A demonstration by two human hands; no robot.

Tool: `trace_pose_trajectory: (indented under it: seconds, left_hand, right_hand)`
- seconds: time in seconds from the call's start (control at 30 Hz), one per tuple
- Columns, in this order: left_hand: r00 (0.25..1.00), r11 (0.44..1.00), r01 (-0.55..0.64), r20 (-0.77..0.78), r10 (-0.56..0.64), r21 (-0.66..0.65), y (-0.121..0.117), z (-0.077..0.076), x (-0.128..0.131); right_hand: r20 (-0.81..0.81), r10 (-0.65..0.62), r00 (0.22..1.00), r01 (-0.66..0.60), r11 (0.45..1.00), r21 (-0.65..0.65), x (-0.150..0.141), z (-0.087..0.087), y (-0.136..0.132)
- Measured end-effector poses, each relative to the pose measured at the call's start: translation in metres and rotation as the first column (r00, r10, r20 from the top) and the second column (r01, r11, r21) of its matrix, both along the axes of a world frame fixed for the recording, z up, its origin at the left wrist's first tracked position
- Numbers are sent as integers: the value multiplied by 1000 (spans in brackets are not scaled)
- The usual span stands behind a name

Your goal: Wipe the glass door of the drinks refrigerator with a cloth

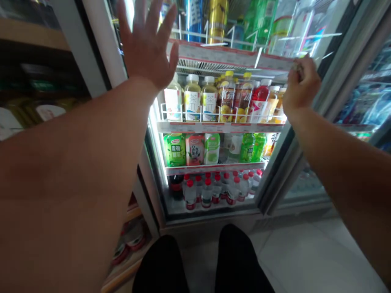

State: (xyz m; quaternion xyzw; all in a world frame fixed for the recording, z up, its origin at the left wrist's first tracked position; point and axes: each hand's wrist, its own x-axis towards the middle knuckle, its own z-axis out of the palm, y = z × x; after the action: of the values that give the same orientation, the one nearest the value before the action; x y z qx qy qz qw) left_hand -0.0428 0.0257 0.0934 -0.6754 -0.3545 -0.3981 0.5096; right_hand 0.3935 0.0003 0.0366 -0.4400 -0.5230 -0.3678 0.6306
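Note:
My left hand (146, 53) is raised at the upper left of the fridge opening, fingers spread, holding nothing. It is in front of the left frame and the end of a shelf; whether it touches them I cannot tell. At the right side, my right hand (303, 83) is closed, its fingertips pinched together near the end of the upper shelf's price strip (232, 55). Something small and pale may show between the fingers, but it is too blurred to name. Between my hands stand tea bottles with white caps (192, 97) and brown bottles with yellow caps (226, 95).
Tall cans (217, 20) and green bottles (260, 22) fill the top shelf. Lower down are large green jugs (174, 149) and small red-capped bottles (206, 193). A metal door edge (324, 97) runs along the right. Wooden shelving (122, 276) stands at left, and my knees are below.

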Motion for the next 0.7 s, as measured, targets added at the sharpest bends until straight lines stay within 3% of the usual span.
trace_pose_trajectory:
  seconds: [0.13, 0.2, 0.37, 0.43, 0.6, 0.63, 0.7]
  left_hand:
    - [999, 998, 11, 32, -13, 55, 17, 4, 2]
    - [998, 995, -9, 59, 3, 98, 25, 5, 5]
    - [996, 987, -20, 84, 7, 158, 29, 6, 8]
    - [997, 990, -8, 73, -2, 141, 26, 5, 8]
    - [999, 993, -1, 54, -6, 118, 21, 4, 7]
    - [998, 993, -8, 58, 1, 116, 21, 4, 7]
    - [998, 995, -20, 58, 14, 97, 18, 4, 7]
  right_hand:
    - [-133, -64, 989, 65, 998, 5, -9, -35, -2]
    - [-155, -80, 985, 79, 997, -13, -3, -39, 0]
    - [-207, -94, 974, 95, 995, -3, 25, 20, 13]
    - [-217, -85, 973, 84, 996, -12, 29, 26, 16]
    - [-104, -61, 993, 67, 997, 47, 27, -31, 16]
    - [-99, -62, 993, 68, 996, 56, 29, -36, 17]
    - [-145, -85, 986, 90, 995, 30, 34, -26, 20]
